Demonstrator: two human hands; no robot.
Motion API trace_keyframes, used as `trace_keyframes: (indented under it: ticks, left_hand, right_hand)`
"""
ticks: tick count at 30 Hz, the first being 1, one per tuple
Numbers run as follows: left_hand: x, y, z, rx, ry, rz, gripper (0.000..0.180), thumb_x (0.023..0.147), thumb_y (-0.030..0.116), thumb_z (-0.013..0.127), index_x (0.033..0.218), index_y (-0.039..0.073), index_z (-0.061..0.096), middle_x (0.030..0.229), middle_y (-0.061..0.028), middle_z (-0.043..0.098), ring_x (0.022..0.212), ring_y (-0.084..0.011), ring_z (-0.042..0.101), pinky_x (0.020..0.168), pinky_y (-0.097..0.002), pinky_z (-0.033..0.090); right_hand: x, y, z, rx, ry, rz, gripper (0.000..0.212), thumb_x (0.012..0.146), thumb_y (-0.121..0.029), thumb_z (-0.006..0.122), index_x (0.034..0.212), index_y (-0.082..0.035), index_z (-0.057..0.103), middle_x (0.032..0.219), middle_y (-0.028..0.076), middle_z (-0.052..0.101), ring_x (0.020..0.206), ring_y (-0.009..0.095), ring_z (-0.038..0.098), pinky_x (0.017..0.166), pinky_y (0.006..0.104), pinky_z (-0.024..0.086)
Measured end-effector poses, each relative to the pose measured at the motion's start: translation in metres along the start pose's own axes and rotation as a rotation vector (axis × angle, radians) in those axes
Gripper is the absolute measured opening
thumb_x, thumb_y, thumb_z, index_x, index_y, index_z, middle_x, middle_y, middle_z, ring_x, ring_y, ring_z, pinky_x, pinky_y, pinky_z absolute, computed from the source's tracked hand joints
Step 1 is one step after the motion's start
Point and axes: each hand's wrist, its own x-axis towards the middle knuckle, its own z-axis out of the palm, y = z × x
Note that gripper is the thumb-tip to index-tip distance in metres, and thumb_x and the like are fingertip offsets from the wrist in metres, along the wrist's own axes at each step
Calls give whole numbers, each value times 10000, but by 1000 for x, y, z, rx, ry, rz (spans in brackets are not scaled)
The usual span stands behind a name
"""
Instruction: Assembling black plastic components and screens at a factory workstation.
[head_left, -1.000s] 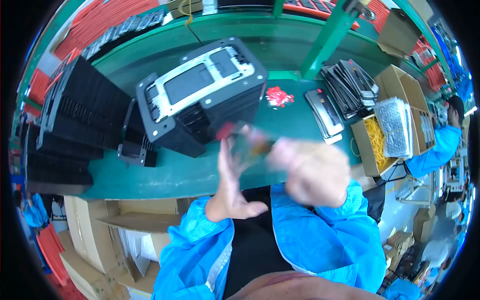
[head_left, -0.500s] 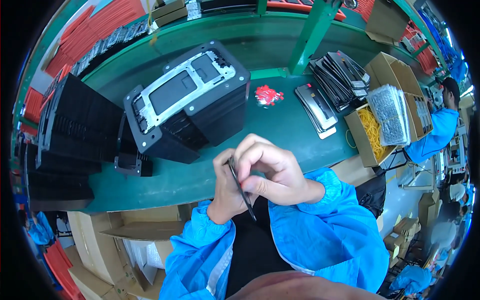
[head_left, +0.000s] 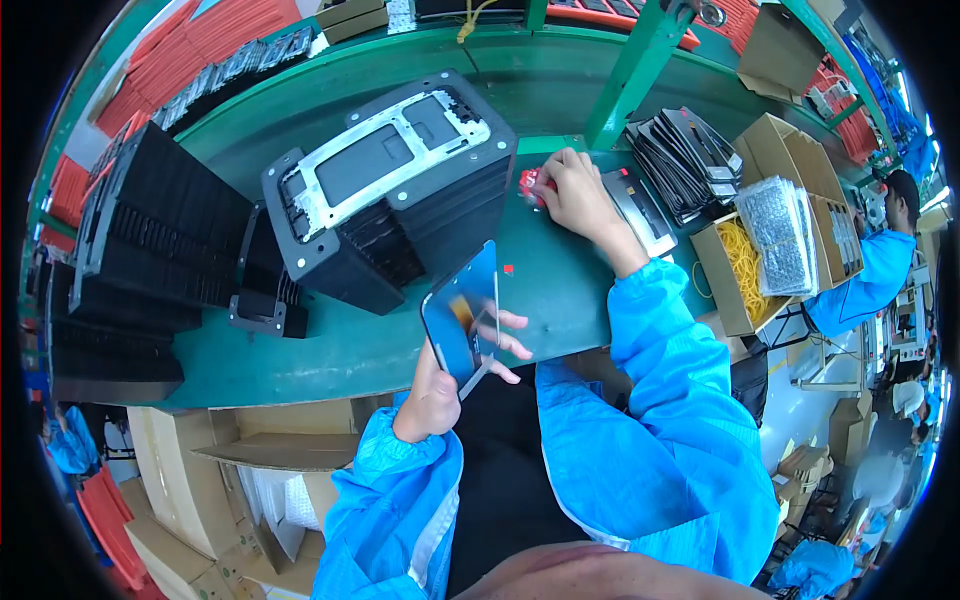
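Observation:
A glossy, phone-shaped panel point(head_left: 462, 322) with a thin dark rim stands tilted in my left hand point(head_left: 437, 395). The thumb lies along its lower edge, and the other fingers spread out behind it past its right side. Over to the right, my right hand point(head_left: 580, 195) reaches across the bench to a small heap of red pieces point(head_left: 529, 184). Its fingertips are drawn together in the heap; whatever is between them is hidden. One loose red piece point(head_left: 508, 269) lies on the green bench near the panel.
A black stack with a silver frame point(head_left: 392, 157) on top stands behind the panel. Tall black stacks point(head_left: 170, 220) fill the left. Flat panels point(head_left: 640, 212) and piled dark frames point(head_left: 685, 160) lie right, beside a carton point(head_left: 728, 285) of yellow bands. A co-worker point(head_left: 870, 260) sits beyond.
My right hand has left the panel and moved forward and right to the red heap. My left hand has turned the panel so its glossy face shows. A red piece now lies on the bench.

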Motion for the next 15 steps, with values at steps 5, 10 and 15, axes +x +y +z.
trace_keyframes:
  ticks: [5, 10, 15]
  left_hand:
    - [0, 14, 7, 37, 182, 14, 1091, 886, 830, 433, 1561, -7, 250, 1431, -281, 481, 1101, -362, 651, 822, -472, 617]
    - [7, 51, 18, 69, 239, 104, 1091, 897, 822, 427, 1566, -24, 264, 1471, -263, 473, 1120, -340, 637, 882, -464, 596]
    - [-2, 93, 28, 261, 402, 178, 1124, 870, 859, 413, 1555, -20, 265, 1451, -303, 464, 1064, -372, 657, 822, -493, 589]
  right_hand:
    - [33, -57, -52, 236, 225, -129, 85, 929, -75, 694, 963, -25, 634, 943, 29, 621, 844, 105, 603, 733, 283, 488]
    - [34, -149, -121, 1296, -486, -345, 301, 962, -74, 655, 1245, 14, 602, 781, 35, 658, 711, 88, 618, 653, 237, 469]
    - [61, -174, -110, 1066, -1101, -642, 395, 970, -119, 669, 1344, -17, 591, 784, 90, 686, 635, 161, 639, 588, 282, 487]
